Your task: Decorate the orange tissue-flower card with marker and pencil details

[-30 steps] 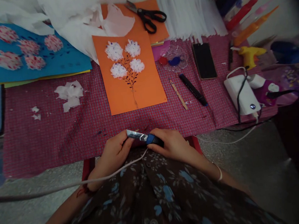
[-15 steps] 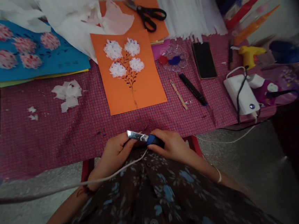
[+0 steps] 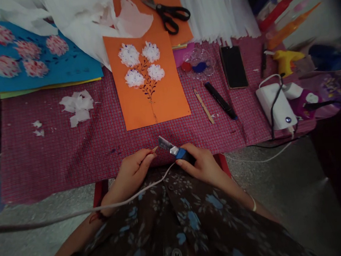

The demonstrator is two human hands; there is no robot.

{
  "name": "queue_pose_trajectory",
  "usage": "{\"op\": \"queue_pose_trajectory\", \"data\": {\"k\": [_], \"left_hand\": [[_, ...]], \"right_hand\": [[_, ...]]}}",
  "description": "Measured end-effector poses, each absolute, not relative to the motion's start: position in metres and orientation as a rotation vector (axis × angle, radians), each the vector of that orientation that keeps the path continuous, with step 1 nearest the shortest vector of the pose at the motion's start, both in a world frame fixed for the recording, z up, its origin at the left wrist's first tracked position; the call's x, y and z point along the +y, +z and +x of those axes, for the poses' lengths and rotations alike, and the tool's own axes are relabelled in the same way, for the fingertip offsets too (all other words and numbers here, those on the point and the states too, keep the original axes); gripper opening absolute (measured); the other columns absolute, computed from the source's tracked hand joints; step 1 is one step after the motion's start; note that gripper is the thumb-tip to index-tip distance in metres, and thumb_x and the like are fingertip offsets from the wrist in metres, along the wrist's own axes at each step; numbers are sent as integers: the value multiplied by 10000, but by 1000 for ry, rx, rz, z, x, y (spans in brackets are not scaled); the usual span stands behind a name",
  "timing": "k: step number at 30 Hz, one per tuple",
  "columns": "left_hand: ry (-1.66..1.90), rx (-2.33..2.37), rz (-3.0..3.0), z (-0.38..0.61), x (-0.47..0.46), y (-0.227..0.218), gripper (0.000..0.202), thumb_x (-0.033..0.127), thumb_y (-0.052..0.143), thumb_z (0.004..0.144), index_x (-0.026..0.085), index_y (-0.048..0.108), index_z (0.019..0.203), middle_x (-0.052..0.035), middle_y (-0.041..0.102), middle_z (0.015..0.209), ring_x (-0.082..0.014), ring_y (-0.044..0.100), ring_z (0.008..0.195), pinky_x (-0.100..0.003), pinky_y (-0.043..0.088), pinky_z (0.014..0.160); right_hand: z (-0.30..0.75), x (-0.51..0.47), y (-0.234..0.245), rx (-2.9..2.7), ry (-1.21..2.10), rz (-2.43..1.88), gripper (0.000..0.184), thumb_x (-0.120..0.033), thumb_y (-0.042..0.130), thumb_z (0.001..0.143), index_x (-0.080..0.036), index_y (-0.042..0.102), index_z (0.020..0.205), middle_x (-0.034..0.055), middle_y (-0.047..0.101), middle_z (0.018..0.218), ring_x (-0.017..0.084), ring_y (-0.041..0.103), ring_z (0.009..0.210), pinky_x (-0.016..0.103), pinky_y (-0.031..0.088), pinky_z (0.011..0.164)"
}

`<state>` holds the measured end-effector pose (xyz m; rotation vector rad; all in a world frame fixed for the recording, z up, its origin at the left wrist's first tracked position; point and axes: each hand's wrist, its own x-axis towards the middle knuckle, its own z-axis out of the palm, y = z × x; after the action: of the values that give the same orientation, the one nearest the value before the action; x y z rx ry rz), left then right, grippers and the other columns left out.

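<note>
In my right hand [image 3: 199, 161] is a box cutter with a blue and black handle [image 3: 182, 153]. Its broad metal blade [image 3: 166, 145] is out and points up and left. My left hand [image 3: 134, 171] pinches a thin pencil-like stick [image 3: 155, 149], of which only a pale pointed end shows; the fingers hide the rest. The blade's end is close to this tip, and I cannot tell whether they touch. Both hands are at the table's front edge, below an orange sheet [image 3: 168, 104] with white paper flowers [image 3: 128, 55] and a drawn stem.
Scissors [image 3: 169, 14], a phone [image 3: 233, 66], a black marker [image 3: 220, 99] and a wooden stick [image 3: 204, 107] lie on the checked cloth [image 3: 42, 163]. Torn white paper [image 3: 79, 106] is at left. A white device [image 3: 276, 106] with cables stands right. A pale cord [image 3: 120, 204] crosses my lap.
My right hand has moved slightly right and the blade has swung up, away from my left fingers. The stick's pale tip now shows beside it. My left hand stays nearly in place.
</note>
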<state>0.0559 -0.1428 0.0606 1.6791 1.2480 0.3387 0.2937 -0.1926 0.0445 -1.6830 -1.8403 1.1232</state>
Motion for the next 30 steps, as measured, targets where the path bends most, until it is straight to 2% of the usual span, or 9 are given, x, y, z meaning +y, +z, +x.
{"op": "queue_pose_trajectory", "data": {"k": [4,6,10,12,18,25,30], "left_hand": [[314,1211,1688,58,-142,61,313,374,397,974,201,576,784,-10,672,748,-175,618,696,-276,458,625],[304,1207,1693,57,-143,59,305,380,396,974,201,571,800,-3,646,709,-173,600,663,-274,444,597],[314,1143,1683,55,-144,55,292,352,393,977,189,629,922,-45,721,882,-209,659,830,-313,506,738],[298,1126,1659,55,-144,55,307,358,393,983,187,641,926,-55,728,922,-218,663,877,-327,513,781],[265,1148,1550,57,-144,63,303,370,438,961,182,630,819,-43,707,843,-200,632,789,-320,502,712],[284,1103,1486,60,-143,66,278,370,454,956,188,654,891,-52,724,927,-213,646,874,-327,509,776],[255,1121,1469,57,-144,68,296,416,433,977,201,620,896,-32,687,853,-199,619,816,-302,493,723]], "right_hand": [[286,-183,53,-2034,1236,-1599,219,-417,590,940,-201,607,967,30,692,857,184,642,763,275,393,658],[283,-178,54,-2090,1253,-1562,229,-420,582,950,-194,608,974,40,702,881,187,646,785,276,394,668],[279,-173,52,-2143,1256,-1484,232,-406,581,959,-188,612,1031,56,721,938,193,656,828,277,400,695],[278,-173,50,-2159,1241,-1477,243,-412,580,959,-185,612,1039,61,723,944,198,659,835,279,395,693],[281,-176,48,-2160,1182,-1520,236,-421,577,959,-190,606,999,54,715,904,187,642,800,272,379,677],[282,-182,51,-2105,1141,-1630,209,-409,615,929,-204,601,963,36,711,865,187,648,768,271,365,647],[294,-188,43,-1871,1020,-1785,178,-380,582,940,-217,609,1004,29,702,845,186,650,751,279,401,655]]}}
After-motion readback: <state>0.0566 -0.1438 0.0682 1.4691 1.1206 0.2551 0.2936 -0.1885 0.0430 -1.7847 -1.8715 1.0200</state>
